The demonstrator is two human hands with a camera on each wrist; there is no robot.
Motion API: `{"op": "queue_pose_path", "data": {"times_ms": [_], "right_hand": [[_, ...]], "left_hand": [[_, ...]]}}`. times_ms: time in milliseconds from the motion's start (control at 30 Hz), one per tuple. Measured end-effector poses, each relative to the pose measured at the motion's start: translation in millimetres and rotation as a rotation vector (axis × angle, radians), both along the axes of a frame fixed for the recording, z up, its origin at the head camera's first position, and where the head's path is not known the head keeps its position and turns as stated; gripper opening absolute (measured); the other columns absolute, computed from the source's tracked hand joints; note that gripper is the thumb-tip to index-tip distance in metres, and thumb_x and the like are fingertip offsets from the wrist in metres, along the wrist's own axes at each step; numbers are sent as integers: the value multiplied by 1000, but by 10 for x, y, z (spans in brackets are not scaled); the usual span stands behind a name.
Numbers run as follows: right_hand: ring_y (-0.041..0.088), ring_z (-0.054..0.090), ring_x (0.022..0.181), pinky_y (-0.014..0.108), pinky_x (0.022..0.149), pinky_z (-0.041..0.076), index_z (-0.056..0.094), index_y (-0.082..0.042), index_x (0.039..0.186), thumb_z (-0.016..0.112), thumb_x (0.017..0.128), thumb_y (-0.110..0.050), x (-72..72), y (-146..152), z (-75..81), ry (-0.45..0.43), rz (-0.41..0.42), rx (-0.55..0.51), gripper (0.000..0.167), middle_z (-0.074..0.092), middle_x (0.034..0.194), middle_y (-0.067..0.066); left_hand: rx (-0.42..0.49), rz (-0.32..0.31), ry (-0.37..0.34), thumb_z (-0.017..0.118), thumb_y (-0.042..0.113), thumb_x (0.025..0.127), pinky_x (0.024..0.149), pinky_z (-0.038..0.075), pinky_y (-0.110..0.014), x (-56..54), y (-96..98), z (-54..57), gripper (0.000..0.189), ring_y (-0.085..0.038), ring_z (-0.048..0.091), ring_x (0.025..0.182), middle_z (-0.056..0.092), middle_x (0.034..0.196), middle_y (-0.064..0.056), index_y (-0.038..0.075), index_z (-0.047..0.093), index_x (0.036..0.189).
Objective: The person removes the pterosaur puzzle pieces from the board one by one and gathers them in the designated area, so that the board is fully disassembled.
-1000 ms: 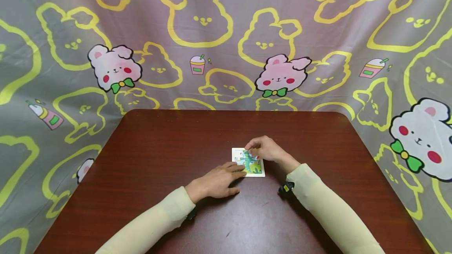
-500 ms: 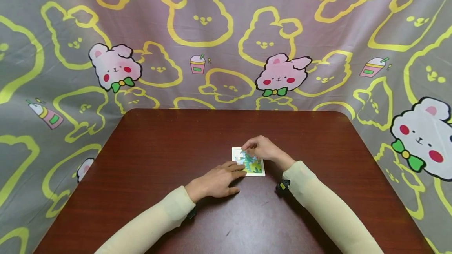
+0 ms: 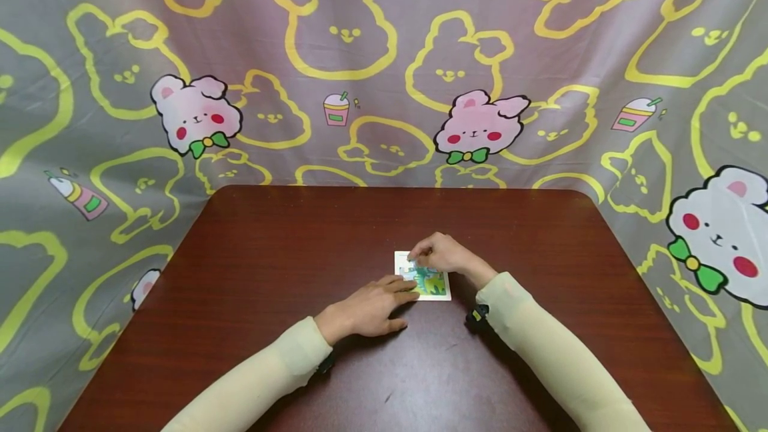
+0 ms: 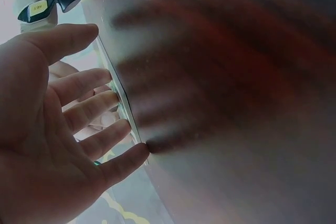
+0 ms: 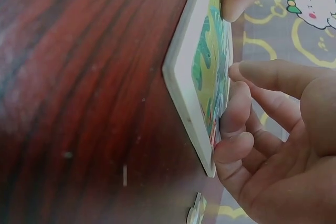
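Note:
A small square jigsaw puzzle [image 3: 436,285] with a white border and a green dinosaur picture lies on the table. My left hand [image 3: 371,307] rests across its left side, fingers stretched and spread; the left wrist view shows those fingertips along the board's edge. Over the upper part of the picture, my right hand [image 3: 445,253] has curled fingers, with thumb and forefinger pinching at a puzzle piece near the top left. That piece is mostly hidden by the fingertips. In the right wrist view the lower curled fingers [image 5: 234,148] touch or hover close above the board's right side; contact is unclear.
A loose puzzle piece [image 5: 197,211] lies past the board's corner in the right wrist view. The brown wooden table [image 3: 288,239] reaches back to a patterned curtain [image 3: 384,85], which also hangs along both sides.
My right hand has shifted slightly left across the top of the puzzle, its fingertips now nearer the upper-left corner. The left hand and the board stay in place.

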State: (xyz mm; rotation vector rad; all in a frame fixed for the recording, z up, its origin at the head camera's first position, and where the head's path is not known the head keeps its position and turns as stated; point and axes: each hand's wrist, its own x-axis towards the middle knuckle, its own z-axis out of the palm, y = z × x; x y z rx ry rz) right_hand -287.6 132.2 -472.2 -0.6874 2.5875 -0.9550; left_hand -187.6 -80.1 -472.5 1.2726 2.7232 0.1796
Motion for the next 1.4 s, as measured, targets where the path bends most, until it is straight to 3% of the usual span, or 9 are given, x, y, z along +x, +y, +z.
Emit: {"op": "queue_pose_path", "data": {"times_ms": [200,400,733,967,1167,1400], "right_hand": [[11,53,69,25,63,44,79,-13,103,66,91,-7,-4,-4,1,-15,2,8,18,73,87,1],[11,54,69,25,63,46,78,-14,100,66,91,-6,-10,-4,-5,-16,1,8,18,72,85,1],[22,63,102,34,80,52,79,-19,100,64,90,-2,6,27,0,36,-14,2,25,72,108,4],[17,66,89,26,69,53,76,-11,110,59,90,-2,6,55,0,19,-70,-15,27,75,108,7],[14,63,73,26,58,53,76,-9,108,60,91,-5,23,77,4,-26,-118,-23,24,75,104,9],[15,62,78,26,60,52,76,-11,107,59,91,-3,27,92,18,-32,-118,-36,25,75,103,8]], "left_hand": [[-16,10,-10,63,39,96,116,40,-46,2,4,28,57,-30,38,147,43,158,-4,16,51,147],[-4,1,-4,65,37,95,116,40,-45,-9,7,15,56,-30,40,145,45,156,-5,15,53,146],[-1,-5,1,64,38,96,115,40,-46,-10,3,2,56,-31,40,145,45,156,-6,15,53,146],[-6,1,7,64,38,95,115,40,-45,1,5,6,57,-30,41,145,45,156,-5,15,53,146],[-5,0,3,64,38,96,116,40,-44,14,10,33,56,-30,41,145,45,156,-6,14,53,145],[-5,-6,11,64,38,95,116,40,-43,14,16,37,57,-30,42,144,46,155,-6,14,53,145]]}}
